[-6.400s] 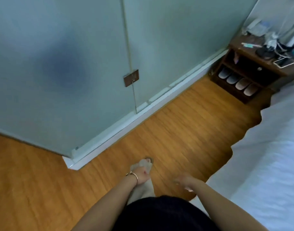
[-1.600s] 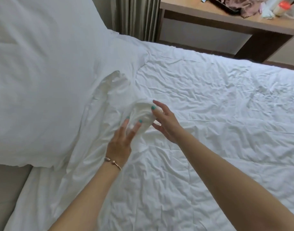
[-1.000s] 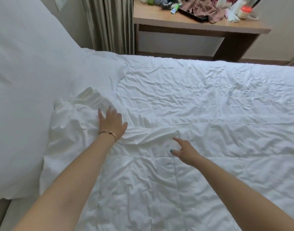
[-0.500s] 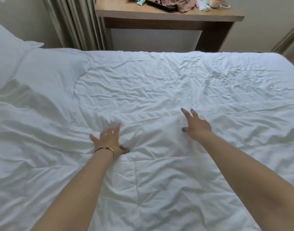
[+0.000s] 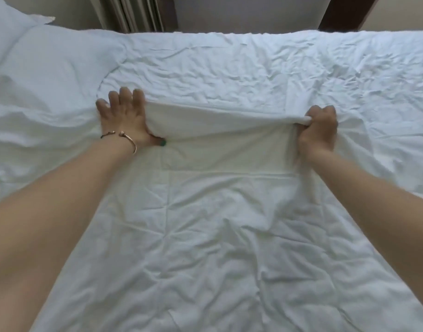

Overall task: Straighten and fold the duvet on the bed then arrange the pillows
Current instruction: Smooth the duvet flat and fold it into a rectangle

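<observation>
Across the middle of the bed, the duvet (image 5: 217,236) edge runs left to right between the hands, the left hand (image 5: 124,116) pinching it with fingers stretched flat, the right hand (image 5: 319,130) clenched around it, while a pillow (image 5: 11,27) lies far left, out of the way.

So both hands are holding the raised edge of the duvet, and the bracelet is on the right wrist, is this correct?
Not quite. The bracelet is on the left wrist, as the head view shows. The rest holds: left hand and right hand both hold the raised edge of the duvet.
</observation>
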